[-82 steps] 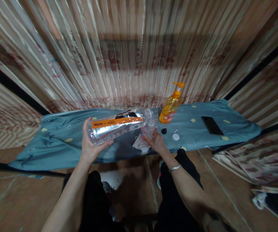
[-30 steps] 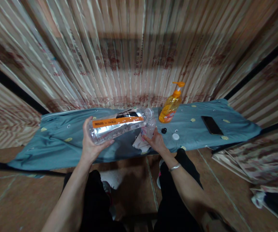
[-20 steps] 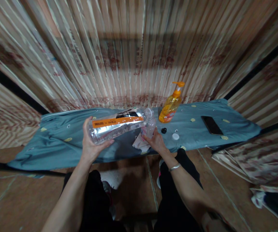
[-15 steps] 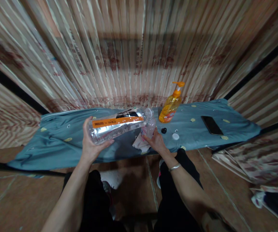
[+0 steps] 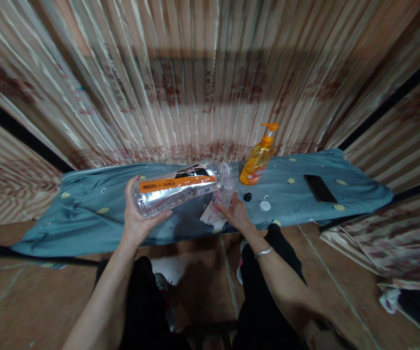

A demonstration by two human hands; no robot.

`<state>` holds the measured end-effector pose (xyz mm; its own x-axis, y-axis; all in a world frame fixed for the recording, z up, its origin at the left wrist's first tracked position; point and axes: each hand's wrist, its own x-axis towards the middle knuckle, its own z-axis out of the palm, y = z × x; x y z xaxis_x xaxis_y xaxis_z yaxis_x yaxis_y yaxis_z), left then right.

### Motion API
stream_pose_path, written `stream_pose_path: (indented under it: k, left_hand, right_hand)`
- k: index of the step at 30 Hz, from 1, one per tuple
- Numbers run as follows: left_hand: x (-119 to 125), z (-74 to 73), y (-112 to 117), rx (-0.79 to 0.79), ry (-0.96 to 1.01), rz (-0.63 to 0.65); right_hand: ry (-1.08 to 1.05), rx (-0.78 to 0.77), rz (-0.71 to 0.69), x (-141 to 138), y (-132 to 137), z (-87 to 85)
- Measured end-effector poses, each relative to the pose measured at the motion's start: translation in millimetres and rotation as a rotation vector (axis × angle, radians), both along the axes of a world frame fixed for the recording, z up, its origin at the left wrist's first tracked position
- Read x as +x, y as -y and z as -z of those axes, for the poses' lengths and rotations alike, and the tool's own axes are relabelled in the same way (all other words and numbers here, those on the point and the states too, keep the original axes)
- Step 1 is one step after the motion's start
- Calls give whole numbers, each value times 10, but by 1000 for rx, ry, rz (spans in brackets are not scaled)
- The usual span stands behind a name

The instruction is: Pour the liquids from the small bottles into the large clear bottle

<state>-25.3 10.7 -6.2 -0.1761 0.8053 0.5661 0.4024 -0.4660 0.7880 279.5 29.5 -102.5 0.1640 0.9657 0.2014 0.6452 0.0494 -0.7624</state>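
My left hand (image 5: 138, 214) is wrapped round the base of a large clear plastic bottle (image 5: 176, 187) with a silver and orange label. That bottle lies tilted almost level, its mouth pointing right. Its neck is over the top of a small clear plastic bottle (image 5: 226, 192), which my right hand (image 5: 235, 214) grips around its side. Whether liquid runs between the two I cannot make out. A pale crumpled cloth or tissue (image 5: 212, 217) is under the small bottle. Just right of my right hand are a black cap (image 5: 247, 197) and a white cap (image 5: 265, 206).
A pump bottle of orange-yellow liquid (image 5: 257, 163) stands behind the caps. Farther right lies a dark phone (image 5: 319, 188). Everything rests on a narrow surface covered with blue-green cloth (image 5: 85, 218). Striped curtains (image 5: 180, 97) hang behind, and dark poles (image 5: 395, 104) flank the sides.
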Motion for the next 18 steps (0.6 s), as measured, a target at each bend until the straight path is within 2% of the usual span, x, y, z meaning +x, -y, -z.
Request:
stream_pose_path:
  k: [3,8,18]
  left_hand:
    - [-10,19,-13,13,-16,-6]
    - [-33,58,-32,37,-34,-10]
    - [-69,117,-59,78,-69,8]
  right_hand:
    - [-17,-56,14,-13,1,-32]
    - [-28,-61,13,-13,7,-56]
    - [-24,-57,12,-2,-12,-8]
